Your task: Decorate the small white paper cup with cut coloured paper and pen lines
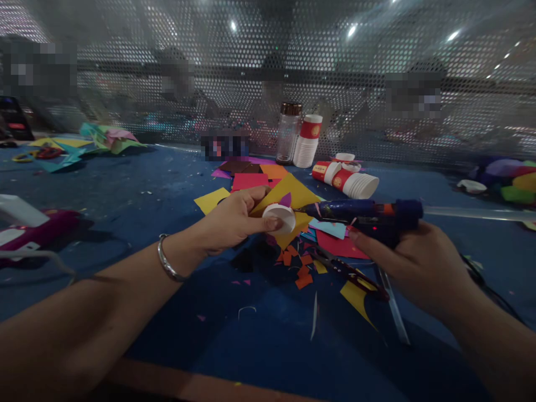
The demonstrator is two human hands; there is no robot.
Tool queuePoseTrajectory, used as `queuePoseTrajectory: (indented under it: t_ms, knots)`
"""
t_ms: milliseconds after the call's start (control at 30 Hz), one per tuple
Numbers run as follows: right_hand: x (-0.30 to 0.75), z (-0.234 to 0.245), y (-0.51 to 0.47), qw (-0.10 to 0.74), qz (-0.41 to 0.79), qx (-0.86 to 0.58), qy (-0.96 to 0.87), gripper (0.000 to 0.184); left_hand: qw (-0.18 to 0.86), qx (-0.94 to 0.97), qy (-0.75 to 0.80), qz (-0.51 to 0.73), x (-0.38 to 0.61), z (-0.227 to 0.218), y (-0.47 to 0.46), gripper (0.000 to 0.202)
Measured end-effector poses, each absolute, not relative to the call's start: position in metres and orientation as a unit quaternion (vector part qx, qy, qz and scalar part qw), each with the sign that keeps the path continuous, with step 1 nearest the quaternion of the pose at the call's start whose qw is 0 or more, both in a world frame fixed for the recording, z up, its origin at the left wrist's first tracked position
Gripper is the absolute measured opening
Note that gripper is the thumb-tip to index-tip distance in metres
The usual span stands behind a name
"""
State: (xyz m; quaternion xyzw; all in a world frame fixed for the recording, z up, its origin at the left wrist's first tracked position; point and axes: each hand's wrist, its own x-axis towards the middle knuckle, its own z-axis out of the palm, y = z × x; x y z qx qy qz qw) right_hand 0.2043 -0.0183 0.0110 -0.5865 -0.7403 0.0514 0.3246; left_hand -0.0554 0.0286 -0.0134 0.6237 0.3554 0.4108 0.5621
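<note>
My left hand [243, 218] pinches a white paper disc [278, 216], perhaps a cup bottom, with yellow paper [293, 192] behind it and a small purple paper piece [286, 200] at its top edge. My right hand [410, 262] is wrapped round a dark blue hot glue gun [355, 211], a small red light glowing on its side. A clear glue stick [473, 213] juts from the gun's back end. The nozzle points left, at the edge of the disc; whether it touches is unclear. Below the gun lie scissors [352, 273] with dark red handles.
Orange paper scraps [304, 273], red paper [341, 245] and a loose glue stick [393, 307] lie on the blue table [201, 346]. Behind stand a glass jar [288, 134] and stacked paper cups [309, 142]; more cups [347, 180] lie sideways. A purple device [46, 229] sits left.
</note>
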Motion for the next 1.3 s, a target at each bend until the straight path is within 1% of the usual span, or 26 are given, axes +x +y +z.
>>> queuePoseTrajectory:
  t_ms: [167, 367, 567, 633, 767, 900, 933, 1067, 1200, 1300]
  knots:
    - [0.205, 0.011, -0.019, 0.336, 0.054, -0.580, -0.740, 0.035, 0.557, 0.622, 0.362, 0.415, -0.055, -0.013, 0.027, 0.024]
    - [0.204, 0.012, -0.019, 0.325, 0.049, -0.583, -0.743, 0.043, 0.564, 0.607, 0.352, 0.436, -0.054, -0.012, 0.027, 0.023]
    - [0.202, 0.015, -0.021, 0.322, 0.056, -0.602, -0.728, 0.033, 0.570, 0.588, 0.350, 0.455, -0.053, -0.014, 0.028, 0.023]
    - [0.202, 0.014, -0.021, 0.321, 0.060, -0.602, -0.729, 0.033, 0.577, 0.578, 0.345, 0.462, -0.053, -0.015, 0.029, 0.025]
    - [0.203, 0.012, -0.022, 0.316, 0.075, -0.590, -0.739, 0.038, 0.578, 0.553, 0.349, 0.488, -0.051, -0.015, 0.030, 0.035]
    - [0.203, 0.009, -0.020, 0.328, 0.098, -0.577, -0.741, 0.049, 0.600, 0.477, 0.360, 0.532, -0.049, -0.011, 0.032, 0.033]
    - [0.203, 0.009, -0.019, 0.333, 0.102, -0.579, -0.737, 0.048, 0.605, 0.454, 0.368, 0.541, -0.049, -0.010, 0.032, 0.031]
    - [0.202, 0.011, -0.017, 0.341, 0.128, -0.604, -0.709, 0.036, 0.622, 0.393, 0.401, 0.546, -0.051, -0.009, 0.035, 0.024]
    - [0.202, 0.015, -0.015, 0.322, 0.152, -0.638, -0.682, 0.047, 0.619, 0.383, 0.412, 0.547, -0.052, -0.008, 0.037, 0.022]
    - [0.205, 0.018, -0.012, 0.309, 0.142, -0.652, -0.677, 0.056, 0.617, 0.370, 0.421, 0.552, -0.051, -0.006, 0.036, 0.021]
